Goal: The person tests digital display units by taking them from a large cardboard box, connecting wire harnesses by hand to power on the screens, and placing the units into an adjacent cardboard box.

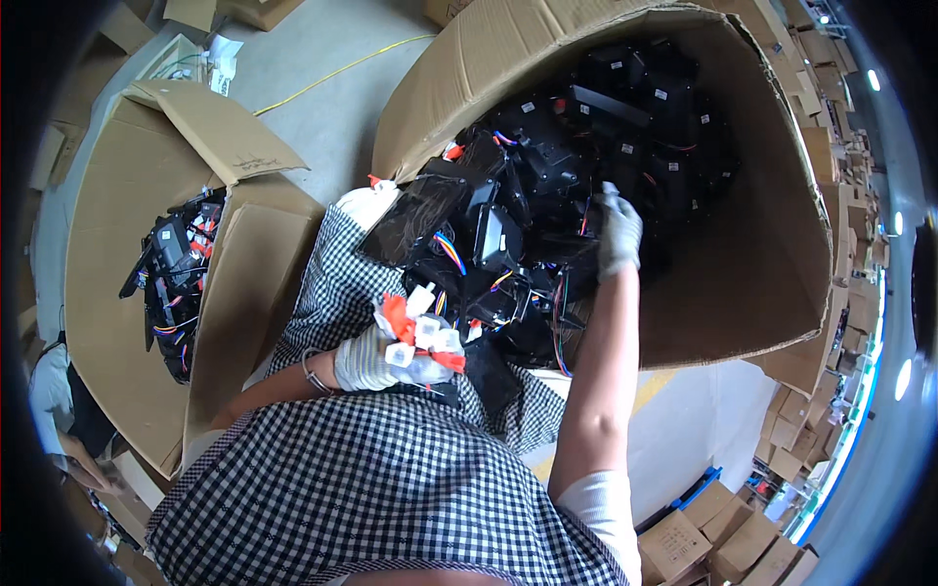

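My left hand (363, 362), in a pale knitted glove, is closed around a bunch of white plastic pieces with red tags (426, 334) close to my apron. My right hand (620, 237), gloved too, reaches over the large cardboard box (752, 293). Its fingers are pressed together around something small and pale at their tips, too small to name. Beneath and beside it lie many black plastic units (547, 161) with small white labels. Multicoloured wires (449, 252) run between the units nearest me, which spill over the box's near side toward my lap.
On the left stands another open cardboard box (127, 293) holding black units (176, 249) with wires and red tags. A yellow cord (342, 68) crosses the floor beyond. Smaller cartons (674, 547) are stacked at lower right. Another person's arm (83, 464) shows at far left.
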The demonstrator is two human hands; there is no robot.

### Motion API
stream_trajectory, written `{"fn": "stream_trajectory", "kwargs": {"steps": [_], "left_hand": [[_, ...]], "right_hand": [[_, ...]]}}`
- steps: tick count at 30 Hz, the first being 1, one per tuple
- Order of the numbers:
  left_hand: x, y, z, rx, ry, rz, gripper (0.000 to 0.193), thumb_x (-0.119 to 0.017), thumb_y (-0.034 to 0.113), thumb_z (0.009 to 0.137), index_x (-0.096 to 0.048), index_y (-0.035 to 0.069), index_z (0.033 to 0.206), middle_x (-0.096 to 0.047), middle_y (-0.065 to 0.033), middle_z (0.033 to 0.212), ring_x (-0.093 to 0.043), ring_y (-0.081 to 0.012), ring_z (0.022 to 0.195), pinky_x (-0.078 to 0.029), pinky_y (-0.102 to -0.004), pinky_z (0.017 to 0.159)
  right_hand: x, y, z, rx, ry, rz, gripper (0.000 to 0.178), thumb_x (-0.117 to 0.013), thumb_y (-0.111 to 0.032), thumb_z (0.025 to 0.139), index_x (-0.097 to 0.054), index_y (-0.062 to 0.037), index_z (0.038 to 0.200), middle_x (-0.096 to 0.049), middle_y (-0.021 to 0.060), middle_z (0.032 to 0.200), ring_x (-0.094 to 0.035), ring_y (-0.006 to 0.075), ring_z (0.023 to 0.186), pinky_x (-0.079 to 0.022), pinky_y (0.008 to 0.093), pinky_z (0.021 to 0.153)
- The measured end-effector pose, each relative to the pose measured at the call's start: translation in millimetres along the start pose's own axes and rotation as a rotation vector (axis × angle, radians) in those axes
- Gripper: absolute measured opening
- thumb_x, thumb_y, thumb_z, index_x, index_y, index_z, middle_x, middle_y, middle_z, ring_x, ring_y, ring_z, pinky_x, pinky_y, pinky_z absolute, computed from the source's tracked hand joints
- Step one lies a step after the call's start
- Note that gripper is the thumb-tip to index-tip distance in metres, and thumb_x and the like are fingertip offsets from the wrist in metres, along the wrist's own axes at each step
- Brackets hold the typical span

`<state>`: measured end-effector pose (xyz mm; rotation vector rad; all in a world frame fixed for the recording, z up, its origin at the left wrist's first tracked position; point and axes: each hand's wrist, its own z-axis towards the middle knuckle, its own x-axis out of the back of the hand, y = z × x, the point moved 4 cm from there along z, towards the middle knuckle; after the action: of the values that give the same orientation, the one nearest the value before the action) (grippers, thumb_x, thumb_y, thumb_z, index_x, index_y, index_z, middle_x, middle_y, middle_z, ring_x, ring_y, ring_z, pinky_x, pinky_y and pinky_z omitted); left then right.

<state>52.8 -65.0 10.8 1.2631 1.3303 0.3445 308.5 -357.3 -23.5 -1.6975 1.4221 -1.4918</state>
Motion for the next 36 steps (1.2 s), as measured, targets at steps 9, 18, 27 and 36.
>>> {"fn": "stream_trajectory", "kwargs": {"steps": [9,18,27,36], "left_hand": [[-5,41,25,-0.087,0.153,-0.186,0.037,-0.069,0.029,0.079,-0.059,-0.001,0.099,-0.062,-0.0079,0.093,-0.060,-0.0131,0.083,-0.048,-0.0259,0.074],[-23,52,83,0.001,0.079,-0.455,0.031,-0.064,0.023,0.085,-0.053,0.004,0.108,-0.062,-0.0184,0.109,-0.063,-0.0225,0.093,-0.049,-0.0291,0.082],[-52,45,127,0.035,-0.180,-0.780,0.046,-0.069,0.022,0.082,-0.051,0.003,0.119,-0.061,-0.0138,0.115,-0.061,-0.0257,0.103,-0.052,-0.0339,0.083],[-46,0,76,0.183,-0.186,-0.029,0.031,-0.066,0.024,0.085,-0.056,0.000,0.103,-0.062,-0.0063,0.084,-0.061,-0.0138,0.075,-0.049,-0.0279,0.072]], "right_hand": [[-34,-1,-38,0.110,-0.157,0.253,0.029,-0.058,-0.033,0.092,-0.067,-0.0066,0.085,-0.046,-0.0075,0.060,-0.038,0.0020,0.050,-0.029,0.0193,0.046],[56,-64,-191,0.620,-0.257,-0.069,0.026,-0.054,-0.023,0.087,-0.059,-0.0039,0.071,-0.051,0.0027,0.060,-0.047,0.0118,0.054,-0.035,0.0272,0.053],[48,-61,-288,0.868,-0.509,-0.475,0.007,-0.062,-0.012,0.077,-0.059,-0.0084,0.071,-0.054,0.0094,0.062,-0.055,0.0282,0.054,-0.044,0.0368,0.052],[42,-38,-338,0.817,-0.417,-0.207,0.016,-0.060,-0.022,0.083,-0.062,-0.0064,0.081,-0.056,0.0097,0.069,-0.055,0.0278,0.058,-0.041,0.0378,0.052]]}}
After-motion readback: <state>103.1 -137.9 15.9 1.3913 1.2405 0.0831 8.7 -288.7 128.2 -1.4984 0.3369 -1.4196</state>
